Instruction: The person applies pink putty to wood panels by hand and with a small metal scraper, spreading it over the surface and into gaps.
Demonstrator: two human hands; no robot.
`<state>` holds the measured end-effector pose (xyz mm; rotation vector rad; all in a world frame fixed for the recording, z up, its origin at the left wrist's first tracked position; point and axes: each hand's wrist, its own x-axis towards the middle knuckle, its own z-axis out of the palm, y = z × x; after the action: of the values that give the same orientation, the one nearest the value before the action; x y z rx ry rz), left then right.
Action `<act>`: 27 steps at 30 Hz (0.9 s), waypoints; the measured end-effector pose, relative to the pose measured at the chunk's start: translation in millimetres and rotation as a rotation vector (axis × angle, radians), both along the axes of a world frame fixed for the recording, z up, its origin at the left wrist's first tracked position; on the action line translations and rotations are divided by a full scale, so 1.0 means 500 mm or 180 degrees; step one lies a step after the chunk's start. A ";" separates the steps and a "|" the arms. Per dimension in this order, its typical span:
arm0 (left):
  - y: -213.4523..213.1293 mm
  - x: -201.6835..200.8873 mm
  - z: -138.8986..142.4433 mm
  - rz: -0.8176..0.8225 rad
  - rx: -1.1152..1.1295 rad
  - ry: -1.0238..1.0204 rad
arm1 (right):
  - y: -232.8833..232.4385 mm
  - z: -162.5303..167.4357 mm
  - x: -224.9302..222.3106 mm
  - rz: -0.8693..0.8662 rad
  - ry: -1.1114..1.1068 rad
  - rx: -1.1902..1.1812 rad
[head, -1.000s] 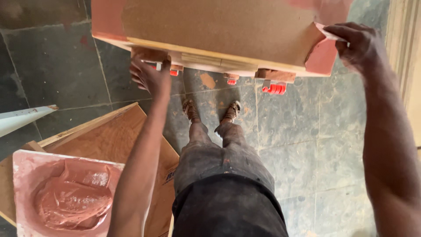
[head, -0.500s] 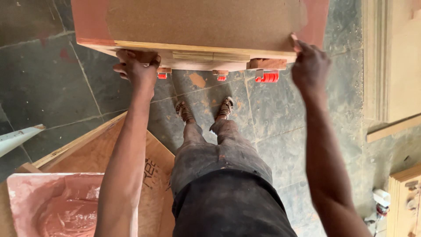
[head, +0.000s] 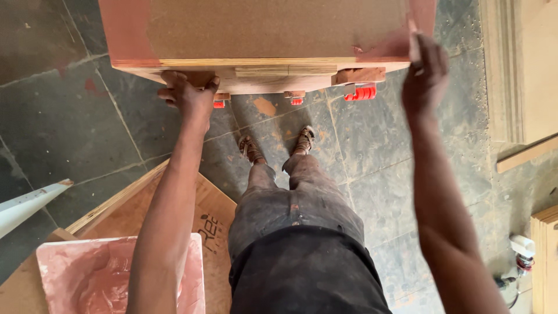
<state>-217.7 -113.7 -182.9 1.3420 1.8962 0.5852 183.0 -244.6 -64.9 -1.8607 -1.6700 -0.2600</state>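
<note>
Woodworking workshop, plywood sheets (head: 192,215) on dusty slate floor (head: 70,128), stacked boards (head: 523,75), red clamps (head: 361,92)

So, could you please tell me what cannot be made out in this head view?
- Board panel: far part cut off by the top edge.
- Left hand: fingertips hidden under the panel's edge.
- Pink tray: cut off at the bottom, partly behind the left forearm.
- Right hand: palm hidden.

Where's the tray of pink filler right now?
In the head view, the square tray of pink filler sits at the bottom left, on a plywood sheet on the floor, just outside the left forearm and below the cabinet that the left hand grips.
</note>
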 end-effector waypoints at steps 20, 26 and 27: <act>-0.005 0.001 0.004 -0.0329 0.0391 0.0404 | 0.059 0.016 0.062 -0.1147 -0.0021 -0.1728; -0.001 0.000 -0.011 -0.0342 0.0616 0.0795 | 0.145 0.014 -0.269 -0.0229 -0.0221 -0.0387; 0.000 -0.002 -0.014 -0.0339 0.0574 0.0792 | 0.148 0.016 -0.331 0.0005 0.0101 -0.0307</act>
<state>-218.9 -113.5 -189.7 1.6881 1.9894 0.5677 17.4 -170.6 -56.8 -1.9235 -1.6893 -0.1505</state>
